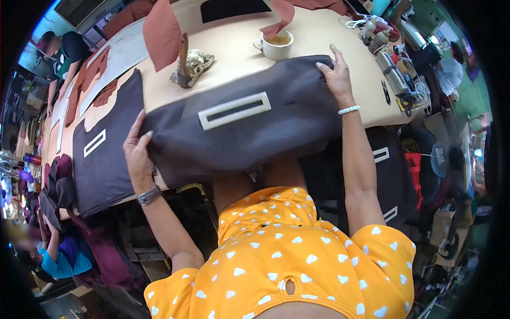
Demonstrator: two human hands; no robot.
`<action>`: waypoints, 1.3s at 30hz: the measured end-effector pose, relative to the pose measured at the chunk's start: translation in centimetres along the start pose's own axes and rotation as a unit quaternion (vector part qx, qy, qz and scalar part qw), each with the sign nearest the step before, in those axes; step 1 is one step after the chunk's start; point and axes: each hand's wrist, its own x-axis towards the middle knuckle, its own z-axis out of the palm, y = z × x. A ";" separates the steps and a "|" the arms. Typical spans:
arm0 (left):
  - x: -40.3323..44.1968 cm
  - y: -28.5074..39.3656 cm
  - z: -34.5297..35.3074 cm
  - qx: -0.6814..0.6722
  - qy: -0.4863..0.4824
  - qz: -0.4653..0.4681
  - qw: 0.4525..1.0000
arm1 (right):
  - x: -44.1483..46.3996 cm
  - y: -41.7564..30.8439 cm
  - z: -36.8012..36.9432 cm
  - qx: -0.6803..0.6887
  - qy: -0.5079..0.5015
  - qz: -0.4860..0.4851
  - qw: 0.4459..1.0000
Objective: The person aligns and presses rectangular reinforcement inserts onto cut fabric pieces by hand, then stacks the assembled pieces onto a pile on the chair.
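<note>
A dark brown leather-like panel (239, 143) is stretched between my two hands over the table's near edge and my lap. On its face is an off-white rectangular frame (239, 116) around a narrow dark slot. My left hand (139, 154) holds the panel's left edge, thumb on top. At the upper right corner, my right hand (338, 80) grips it between thumb and fingers. A similar dark panel (114, 170) with its own pale frame (95, 143) lies on the table to the left. Another dark panel (390, 170) with pale frames hangs low on the right.
Behind the held panel stand a white cup (276, 51) of brownish liquid and a wooden-handled tool (184, 56) against a crumpled whitish bundle (199, 65). Small black scissors (386, 91) lie right. Reddish-brown pieces (161, 34) are at the back. Other people (69, 58) are at the left and right.
</note>
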 end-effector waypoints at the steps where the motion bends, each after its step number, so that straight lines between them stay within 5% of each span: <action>1: -0.2 0.7 -0.5 -0.004 -0.006 -0.012 1.000 | -0.5 0.1 -0.8 0.015 0.006 0.011 1.000; 7: -4.0 1.1 2.6 0.081 -0.057 -0.016 0.995 | -7.5 2.2 -9.8 -0.007 0.037 0.035 0.999; 9: -4.9 -0.4 5.0 0.117 -0.083 -0.020 0.990 | -12.0 3.5 -15.1 -0.016 0.046 0.117 0.992; 12: -6.8 -2.9 9.6 0.061 -0.258 -0.100 0.959 | -20.4 2.3 -24.4 -0.022 0.074 0.231 0.970; 15: -11.4 -3.0 17.2 0.052 -0.447 -0.197 0.871 | -30.2 0.3 -34.2 -0.086 0.168 0.300 0.935; 18: -16.6 -9.7 22.1 0.139 -0.656 -0.131 0.730 | -40.0 -1.9 -44.9 -0.261 0.184 0.373 0.871; 21: -22.7 -8.9 27.4 -0.019 -0.788 0.017 0.615 | -43.7 -7.9 -50.8 -0.329 0.215 0.478 0.785; 23: -24.7 -6.9 29.5 -0.024 -0.828 -0.001 0.560 | -45.6 -7.7 -55.6 -0.377 0.215 0.453 0.779; 27: -26.9 -8.3 30.7 0.054 -0.787 0.055 0.612 | -40.4 -4.3 -56.4 -0.439 0.213 0.423 0.764; 34: -25.4 -15.2 30.1 0.212 -0.636 0.120 0.732 | -29.8 13.0 -50.0 -0.484 0.212 0.306 0.791; 39: -24.9 -17.4 30.0 0.297 -0.595 0.117 0.738 | -23.8 19.0 -44.2 -0.533 0.209 0.323 0.754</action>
